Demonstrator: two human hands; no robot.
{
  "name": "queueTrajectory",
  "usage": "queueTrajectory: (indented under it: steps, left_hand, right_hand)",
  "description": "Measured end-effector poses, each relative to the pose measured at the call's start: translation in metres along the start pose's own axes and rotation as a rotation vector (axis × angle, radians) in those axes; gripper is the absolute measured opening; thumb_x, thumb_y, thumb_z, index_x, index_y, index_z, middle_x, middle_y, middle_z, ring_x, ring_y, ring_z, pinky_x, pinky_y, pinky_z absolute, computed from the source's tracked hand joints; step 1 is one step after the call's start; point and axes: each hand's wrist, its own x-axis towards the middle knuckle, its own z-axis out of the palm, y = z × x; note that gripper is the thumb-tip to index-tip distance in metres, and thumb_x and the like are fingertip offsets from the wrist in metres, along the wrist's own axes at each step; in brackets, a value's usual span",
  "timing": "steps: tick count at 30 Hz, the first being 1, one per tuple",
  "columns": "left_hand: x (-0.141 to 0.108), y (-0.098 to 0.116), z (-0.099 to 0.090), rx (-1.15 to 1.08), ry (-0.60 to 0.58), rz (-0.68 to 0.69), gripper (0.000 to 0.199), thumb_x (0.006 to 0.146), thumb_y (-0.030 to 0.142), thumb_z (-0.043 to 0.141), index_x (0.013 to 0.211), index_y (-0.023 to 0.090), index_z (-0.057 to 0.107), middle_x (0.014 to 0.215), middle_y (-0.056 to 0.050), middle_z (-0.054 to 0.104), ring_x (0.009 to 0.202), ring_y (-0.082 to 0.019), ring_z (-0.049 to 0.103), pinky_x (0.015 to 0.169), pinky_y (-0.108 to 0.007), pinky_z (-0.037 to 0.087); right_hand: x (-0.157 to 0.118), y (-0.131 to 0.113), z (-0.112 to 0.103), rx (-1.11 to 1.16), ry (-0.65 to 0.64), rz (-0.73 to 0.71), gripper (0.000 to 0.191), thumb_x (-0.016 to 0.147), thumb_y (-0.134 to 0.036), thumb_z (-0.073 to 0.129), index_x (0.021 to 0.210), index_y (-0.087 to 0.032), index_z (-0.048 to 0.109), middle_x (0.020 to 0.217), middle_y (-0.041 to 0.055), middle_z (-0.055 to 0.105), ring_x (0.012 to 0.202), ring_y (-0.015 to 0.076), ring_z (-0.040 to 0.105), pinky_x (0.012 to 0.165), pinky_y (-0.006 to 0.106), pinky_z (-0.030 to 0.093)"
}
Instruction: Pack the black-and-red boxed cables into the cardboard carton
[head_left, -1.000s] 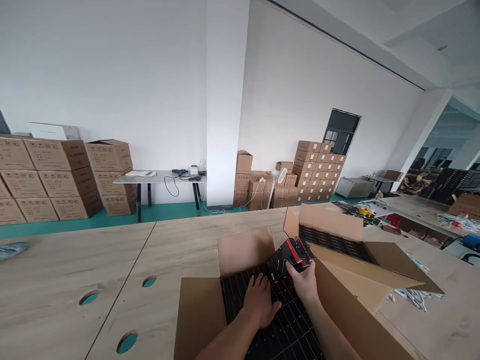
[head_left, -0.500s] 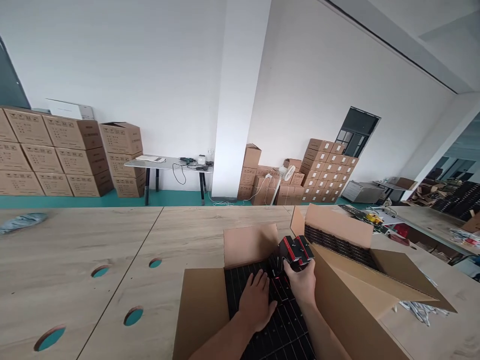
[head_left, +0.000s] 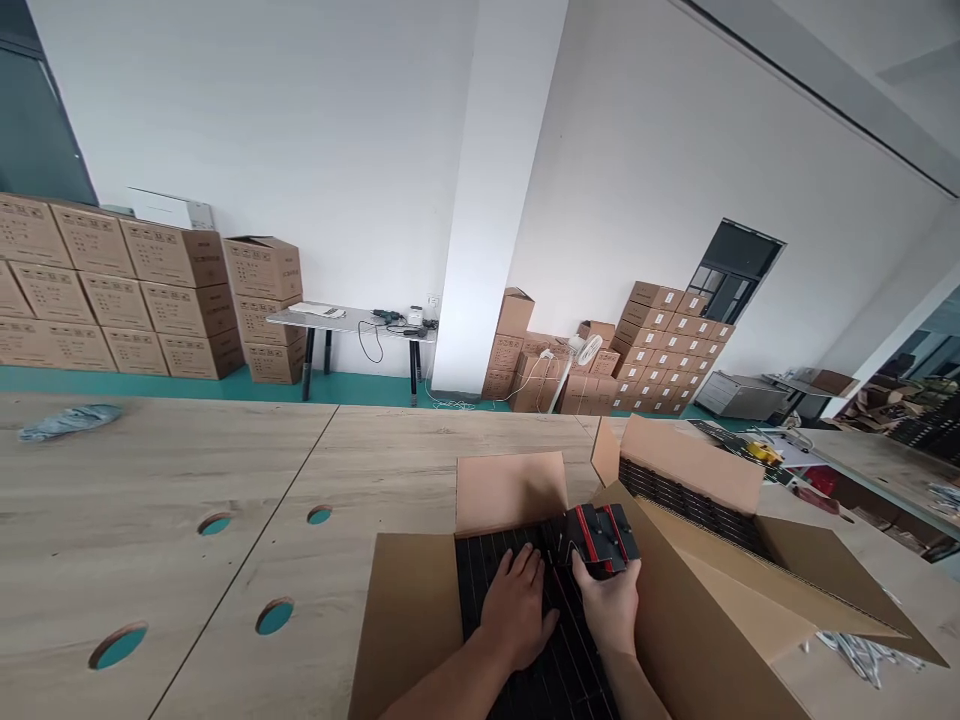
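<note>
My left hand [head_left: 516,608] lies palm down with fingers stretched out on rows of flat black pieces [head_left: 474,560] packed in an open cardboard box [head_left: 409,610]. My right hand [head_left: 613,608] grips a small stack of black blocks with red strips [head_left: 606,535], its thumb on the near side. The blocks are held over the far right part of the box, beside its inner wall. My right fingers are partly hidden behind them, and whether their underside touches the packed pieces I cannot tell.
A second open carton [head_left: 690,445] with rows of black pieces stands close on the right. White cables [head_left: 851,650] lie near it. On the wooden table [head_left: 247,470] are round holes and a grey-blue cloth [head_left: 71,422]. Stacked cartons [head_left: 180,310] and a white fan [head_left: 589,350] stand behind.
My right hand has moved slightly down and nearer with the black-and-red blocks, which are tilted differently. My left hand stays flat on the packed pieces. The camera view has shifted a little left.
</note>
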Motion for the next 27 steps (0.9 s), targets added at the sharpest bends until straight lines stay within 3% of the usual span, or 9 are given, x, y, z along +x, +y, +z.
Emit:
queueTrajectory:
  steps: [5, 9, 12, 14, 16, 18, 22, 25, 27]
  left_hand:
    - [0.003, -0.002, 0.002, -0.002, -0.027, 0.001, 0.08, 0.095, 0.057, 0.037, 0.154, 0.003, 0.035, 0.164, -0.018, 0.03, 0.156, -0.031, 0.014, 0.128, -0.055, 0.006]
    - [0.005, -0.003, 0.0, -0.011, -0.037, 0.007, 0.078, 0.095, 0.056, 0.037, 0.153, 0.004, 0.038, 0.163, -0.018, 0.03, 0.156, -0.032, 0.014, 0.128, -0.057, 0.006]
    - [0.0, 0.0, -0.007, -0.026, -0.013, -0.004, 0.076, 0.094, 0.052, 0.041, 0.153, 0.004, 0.038, 0.162, -0.017, 0.035, 0.155, -0.031, 0.017, 0.128, -0.055, 0.01]
    - [-0.01, 0.004, -0.015, -0.037, 0.006, -0.001, 0.074, 0.093, 0.049, 0.044, 0.154, 0.008, 0.038, 0.162, -0.013, 0.038, 0.155, -0.028, 0.02, 0.129, -0.049, 0.013]
    - [-0.025, 0.006, -0.027, -0.045, 0.019, 0.02, 0.072, 0.091, 0.047, 0.047, 0.154, 0.013, 0.039, 0.163, -0.008, 0.038, 0.155, -0.024, 0.02, 0.13, -0.044, 0.011]
    - [-0.043, 0.005, -0.041, -0.031, 0.033, 0.025, 0.069, 0.089, 0.043, 0.051, 0.153, 0.017, 0.042, 0.164, -0.006, 0.036, 0.155, -0.024, 0.019, 0.13, -0.045, 0.01]
    - [-0.07, -0.021, -0.069, 0.113, 0.152, -0.134, 0.066, 0.089, 0.035, 0.048, 0.154, 0.02, 0.042, 0.166, -0.006, 0.029, 0.155, -0.029, 0.018, 0.129, -0.053, 0.011]
    - [-0.077, -0.053, -0.079, 0.198, 0.243, -0.327, 0.067, 0.093, 0.034, 0.038, 0.155, 0.009, 0.036, 0.165, -0.016, 0.03, 0.154, -0.035, 0.022, 0.126, -0.059, 0.014]
    - [-0.08, -0.072, -0.081, 0.208, 0.244, -0.383, 0.069, 0.094, 0.039, 0.035, 0.152, 0.002, 0.039, 0.16, -0.023, 0.037, 0.151, -0.039, 0.029, 0.124, -0.06, 0.019]
  right_hand:
    - [0.016, -0.012, 0.005, -0.134, -0.068, -0.031, 0.061, 0.061, -0.06, 0.074, 0.103, -0.026, 0.045, 0.093, 0.0089, 0.076, 0.09, 0.0327, 0.072, 0.073, 0.038, 0.054]
    - [0.021, -0.011, 0.019, -0.208, -0.151, -0.06, 0.059, 0.062, -0.057, 0.073, 0.105, -0.026, 0.046, 0.098, 0.0102, 0.075, 0.093, 0.0344, 0.072, 0.076, 0.042, 0.054]
    - [0.017, 0.001, 0.032, -0.26, -0.211, -0.082, 0.062, 0.056, -0.046, 0.076, 0.108, -0.023, 0.05, 0.106, 0.0154, 0.074, 0.108, 0.0392, 0.069, 0.093, 0.05, 0.051]
    - [0.017, 0.008, 0.032, -0.287, -0.233, -0.078, 0.075, 0.051, -0.044, 0.077, 0.117, -0.018, 0.052, 0.119, 0.0223, 0.07, 0.121, 0.0435, 0.062, 0.102, 0.057, 0.046]
    - [0.02, 0.013, 0.022, -0.315, -0.264, -0.107, 0.09, 0.051, -0.043, 0.077, 0.131, -0.011, 0.048, 0.135, 0.0291, 0.059, 0.133, 0.046, 0.052, 0.108, 0.06, 0.041]
    - [0.023, 0.014, 0.003, -0.369, -0.295, -0.224, 0.094, 0.059, -0.044, 0.072, 0.142, -0.008, 0.043, 0.15, 0.0298, 0.046, 0.142, 0.0457, 0.041, 0.113, 0.06, 0.037]
    - [0.025, 0.006, -0.032, -0.464, -0.303, -0.508, 0.074, 0.085, -0.053, 0.053, 0.151, -0.022, 0.041, 0.165, 0.0145, 0.03, 0.152, 0.0408, 0.023, 0.117, 0.066, 0.029]
    - [0.021, -0.001, -0.044, -0.548, -0.331, -0.548, 0.07, 0.088, -0.056, 0.051, 0.15, -0.026, 0.043, 0.164, 0.0121, 0.032, 0.153, 0.0405, 0.022, 0.114, 0.069, 0.031]
    - [0.015, 0.001, -0.053, -0.629, -0.336, -0.556, 0.071, 0.085, -0.055, 0.053, 0.149, -0.024, 0.046, 0.162, 0.0132, 0.036, 0.152, 0.0408, 0.024, 0.115, 0.069, 0.029]
